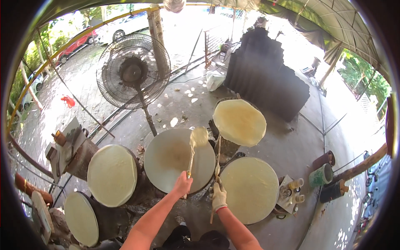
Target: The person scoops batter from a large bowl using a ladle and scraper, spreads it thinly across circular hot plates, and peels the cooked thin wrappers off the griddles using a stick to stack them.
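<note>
The left hand [182, 184], bare, is closed around the handle of a long-handled tool [191, 160]. The tool's round, pale head is at the upper right of a bare griddle [166, 156]; whether that head is hollow or flat, and whether it touches the griddle, I cannot tell. The right hand [218, 198], in a pale work glove, is wrapped around a thin wooden stick [218, 155], which points up to the rim of a farther flatbread.

Around them, pale round flatbreads cover other griddles: a right flatbread [250, 189] just beside the glove, a left flatbread [111, 175], and a lower-left flatbread [82, 218]. The bare griddle is grey with a brownish patch in its middle.

Past the right flatbread, a small board [284, 203] bears jars [295, 183]; their contents are too small to make out. Farther right stand three buckets: a dark bucket [330, 192] with a brown piece at its mouth, a green bucket [320, 177], and a brown bucket [323, 161]. The insides of the last two cannot be made out.

Beyond the bare griddle lies the far flatbread [240, 122], yellowish. Farther back are a pedestal fan [132, 71], a crumpled white bag [214, 81] with contents hidden, a dark ridged stack [268, 71], and a red car [77, 45].
</note>
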The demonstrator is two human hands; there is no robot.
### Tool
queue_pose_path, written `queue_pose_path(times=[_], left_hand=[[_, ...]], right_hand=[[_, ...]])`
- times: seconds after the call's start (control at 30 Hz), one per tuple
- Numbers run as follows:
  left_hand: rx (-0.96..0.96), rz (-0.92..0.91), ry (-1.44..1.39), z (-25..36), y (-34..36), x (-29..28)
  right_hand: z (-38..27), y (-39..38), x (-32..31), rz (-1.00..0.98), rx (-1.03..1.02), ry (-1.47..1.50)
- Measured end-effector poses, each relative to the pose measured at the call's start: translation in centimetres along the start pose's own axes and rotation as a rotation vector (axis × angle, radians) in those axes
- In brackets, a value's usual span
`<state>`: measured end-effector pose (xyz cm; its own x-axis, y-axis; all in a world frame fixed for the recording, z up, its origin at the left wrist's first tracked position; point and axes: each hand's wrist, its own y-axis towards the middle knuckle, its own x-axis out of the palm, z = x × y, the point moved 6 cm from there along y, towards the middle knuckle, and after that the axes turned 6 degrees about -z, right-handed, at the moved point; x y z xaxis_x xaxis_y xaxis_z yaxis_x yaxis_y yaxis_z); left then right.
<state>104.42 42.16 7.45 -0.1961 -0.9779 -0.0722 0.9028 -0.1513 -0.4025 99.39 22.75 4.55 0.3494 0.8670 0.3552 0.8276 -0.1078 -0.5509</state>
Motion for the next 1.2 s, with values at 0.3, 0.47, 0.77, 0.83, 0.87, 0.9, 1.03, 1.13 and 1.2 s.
queue_pose_path(times=[0.3,0.47,0.77,0.83,0.87,0.9,1.03,1.13,1.2], left_hand=[[0.164,0.140,0.811,0.2,5.3,-9.3],[0.191,0.202,0.990,0.2,5.5,-14.7],[0.035,0.223,1.049,1.1,2.8,-18.7],[0.026,0.253,1.079,1.2,2.9,-19.7],[0.080,0.264,1.124,0.8,3.2,-20.4],[0.115,0.277,1.166,0.3,2.8,-21.1],[0.166,0.321,1.200,-1.4,1.9,-23.0],[0.270,0.427,1.176,-1.8,1.0,-24.7],[0.154,0.385,1.127,-0.5,0.6,-25.1]], right_hand=[[2.1,3.6,4.0,0.297,-0.261,-1.036],[0.6,4.3,10.7,-0.001,0.086,-0.329],[2.1,6.1,12.4,0.043,-0.051,-0.584],[1.0,5.5,11.2,0.036,-0.076,-0.537],[2.5,6.3,9.1,0.121,-0.155,-0.381],[3.2,6.0,9.0,0.169,-0.114,-0.400],[3.3,7.3,12.4,0.049,-0.046,-0.591],[1.3,7.5,13.1,-0.080,-0.086,-0.590],[3.0,9.6,8.3,0.124,-0.231,-0.516]])
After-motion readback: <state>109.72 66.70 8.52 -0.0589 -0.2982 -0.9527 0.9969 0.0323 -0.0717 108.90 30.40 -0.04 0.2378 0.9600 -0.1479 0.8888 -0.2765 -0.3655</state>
